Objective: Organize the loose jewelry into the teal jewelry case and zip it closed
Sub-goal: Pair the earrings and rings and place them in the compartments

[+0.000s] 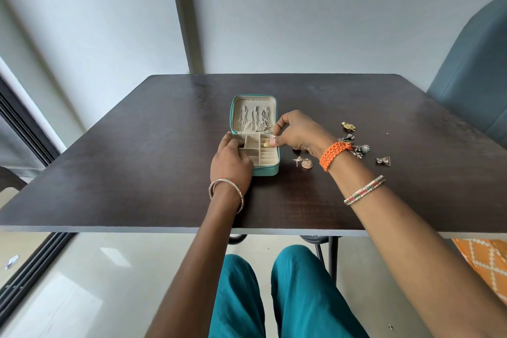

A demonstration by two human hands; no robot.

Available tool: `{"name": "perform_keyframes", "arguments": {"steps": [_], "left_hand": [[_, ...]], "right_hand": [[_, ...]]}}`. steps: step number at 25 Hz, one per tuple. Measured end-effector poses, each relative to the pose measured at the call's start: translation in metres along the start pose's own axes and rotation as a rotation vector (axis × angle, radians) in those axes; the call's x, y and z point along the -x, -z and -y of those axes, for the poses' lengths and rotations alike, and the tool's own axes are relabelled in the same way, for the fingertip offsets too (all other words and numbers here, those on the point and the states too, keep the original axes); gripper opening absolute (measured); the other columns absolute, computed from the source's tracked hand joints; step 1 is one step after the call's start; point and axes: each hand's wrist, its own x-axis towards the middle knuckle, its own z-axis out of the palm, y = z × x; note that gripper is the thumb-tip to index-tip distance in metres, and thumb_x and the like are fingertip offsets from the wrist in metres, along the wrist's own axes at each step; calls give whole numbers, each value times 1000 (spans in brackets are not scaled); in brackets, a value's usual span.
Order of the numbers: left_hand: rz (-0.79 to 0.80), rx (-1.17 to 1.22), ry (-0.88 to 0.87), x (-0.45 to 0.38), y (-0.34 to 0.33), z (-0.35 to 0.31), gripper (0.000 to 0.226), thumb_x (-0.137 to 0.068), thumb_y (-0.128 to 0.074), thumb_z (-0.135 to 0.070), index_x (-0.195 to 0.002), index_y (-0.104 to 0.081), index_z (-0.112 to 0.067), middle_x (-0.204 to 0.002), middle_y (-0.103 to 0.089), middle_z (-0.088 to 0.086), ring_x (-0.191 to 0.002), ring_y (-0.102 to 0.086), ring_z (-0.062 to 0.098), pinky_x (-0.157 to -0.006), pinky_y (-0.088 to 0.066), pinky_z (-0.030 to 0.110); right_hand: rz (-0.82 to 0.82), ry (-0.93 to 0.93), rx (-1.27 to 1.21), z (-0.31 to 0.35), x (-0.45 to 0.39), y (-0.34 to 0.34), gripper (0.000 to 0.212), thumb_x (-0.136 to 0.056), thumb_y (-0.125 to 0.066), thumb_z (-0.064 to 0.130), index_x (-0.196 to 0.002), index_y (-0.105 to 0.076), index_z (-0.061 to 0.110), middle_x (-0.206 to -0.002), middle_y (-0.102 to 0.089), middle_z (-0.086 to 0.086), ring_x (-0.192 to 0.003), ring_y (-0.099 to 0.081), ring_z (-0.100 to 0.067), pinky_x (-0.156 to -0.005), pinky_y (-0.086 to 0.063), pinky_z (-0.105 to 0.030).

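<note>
The right hand (296, 132) reaches over the far right corner of the teal jewelry case (255, 145), its thumb and forefinger pinched together on a small gold piece (266, 143) that sits in the tray's upper right compartment. The other fingers of that hand are curled loosely above the tray. An orange braided band (333, 155) wraps the right wrist, and a beaded bangle (365, 189) sits further down the forearm.

The left hand (230, 162) rests on the near left side of the case, its fingers curved over the tray's edge and gripping it, covering the left compartments. A pair of bangles (226, 192) circles the left wrist.

Between the two hands the case lies open on the dark desk (137, 173). Its lid (253, 114) is folded back beyond the hands, and silver chains (255, 118) hang in rows against the beige lining. The tray has several beige compartments; those that show near the left hand's fingers hold nothing I can make out.

Just right of the case, under the right wrist, a domed gold earring (306, 163) and a small silver piece (297, 160) lie on the desk. Beyond the right wrist, further right, loose jewelry is scattered: a gold ornament (348, 126), a cluster of silver earrings (359, 149) and a triangular earring (383, 160).

A blue chair (472, 77) stands at the desk's far right corner.
</note>
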Motion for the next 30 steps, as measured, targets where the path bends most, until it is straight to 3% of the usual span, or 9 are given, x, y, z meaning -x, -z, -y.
{"name": "perform_keyframes", "arguments": {"steps": [5, 12, 16, 18, 20, 23, 26, 30], "left_hand": [[3, -3, 3, 0, 1, -1, 32, -91, -40, -5, -116, -60, -5, -146, -40, -4, -117, -53, 23, -92, -40, 26], [7, -11, 6, 0, 1, -1, 32, -91, -39, -6, -116, -60, -5, -147, -39, -3, -118, -52, 24, -93, -39, 27], [7, -2, 1, -1, 1, -1, 33, -91, -39, -5, -116, -60, -5, -147, -38, -4, -119, -51, 23, -94, -39, 26], [5, -1, 3, -1, 1, 0, 33, -91, -39, -5, -116, -60, -6, -147, -38, -3, -120, -50, 23, -94, -38, 26], [5, 0, -14, -2, -1, 3, 34, -90, -39, -4, -116, -60, -6, -147, -38, -2, -121, -50, 23, -95, -37, 25], [5, -4, -14, -3, -2, 6, 34, -89, -39, -4, -115, -60, -6, -146, -39, -2, -121, -50, 24, -97, -37, 27], [2, 0, -9, -5, -3, 4, 34, -89, -39, -4, -115, -60, -6, -145, -40, -2, -120, -50, 24, -97, -36, 28], [10, 4, -4, -5, -4, 4, 33, -90, -39, -5, -115, -60, -6, -146, -39, -1, -121, -50, 24, -98, -37, 28]], "right_hand": [[20, -18, -77, 1, 3, -1, 25, -77, -76, 10, -67, -54, 16, -71, -54, 8, -58, -42, -4, -48, -30, -21], [12, -22, 6, 4, -1, -7, 28, -74, -77, 7, -66, -53, 16, -70, -52, 9, -66, -47, -7, -55, -36, -23], [14, -16, 112, 10, -3, -7, 24, -76, -77, 11, -67, -55, 17, -71, -53, 8, -78, -53, -14, -71, -42, -27], [-1, -14, 83, 6, -2, -5, 21, -77, -77, 14, -72, -57, 16, -72, -53, 9, -75, -52, -13, -66, -42, -25], [-82, -13, -36, -4, -1, 3, 17, -79, -75, 15, -74, -59, 16, -73, -55, 9, -68, -51, -9, -58, -38, -24], [-284, -16, -128, -30, -1, 35, 8, -79, -71, 16, -73, -66, 18, -79, -65, 4, -77, -61, -13, -64, -45, -23], [-388, -63, 9, -61, -4, 66, 6, -80, -69, 20, -75, -71, 22, -91, -72, -2, -92, -65, -20, -83, -52, -31], [-445, -12, 339, -80, -10, 62, 7, -83, -64, 17, -83, -70, 22, -98, -72, -5, -99, -63, -29, -89, -50, -39]]}}
